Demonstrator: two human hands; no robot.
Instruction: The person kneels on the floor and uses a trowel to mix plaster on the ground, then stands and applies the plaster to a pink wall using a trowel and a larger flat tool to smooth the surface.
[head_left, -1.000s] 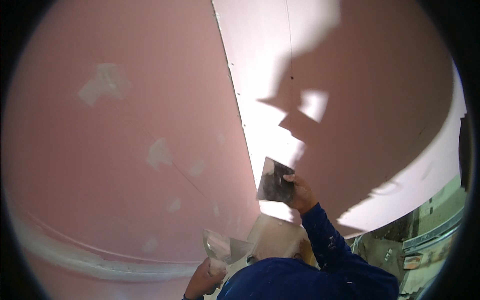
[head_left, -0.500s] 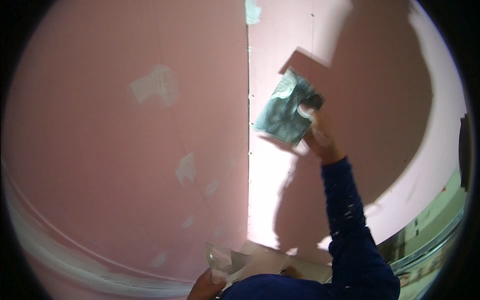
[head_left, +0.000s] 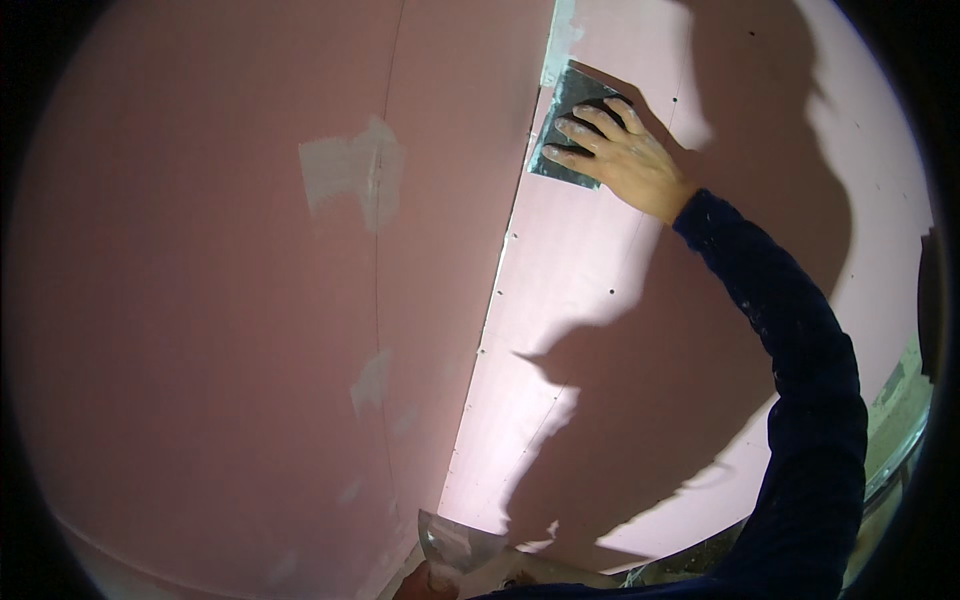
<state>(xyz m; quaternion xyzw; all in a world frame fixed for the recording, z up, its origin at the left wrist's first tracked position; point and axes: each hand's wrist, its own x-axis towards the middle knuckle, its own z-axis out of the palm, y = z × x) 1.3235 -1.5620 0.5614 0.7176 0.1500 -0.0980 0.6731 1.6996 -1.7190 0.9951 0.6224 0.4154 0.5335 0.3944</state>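
My right hand reaches up with its fingers spread over the back of a flat, squarish metal plastering blade. The blade lies against the pink right-hand wall panel, its left side along the corner joint just below a pale filler patch. At the lower edge my left hand is partly cut off. It grips a wide putty knife, whose metal blade points up and to the right, close to the foot of the corner.
The left pink wall carries pale filler patches along a thin vertical seam. Screw heads dot the right panel, where my dark shadow falls. A metal rail shows at lower right.
My right hand has gone up and turned the blade over, from facing me to against the wall by the corner. The view has tilted. My left hand still holds the putty knife low down.
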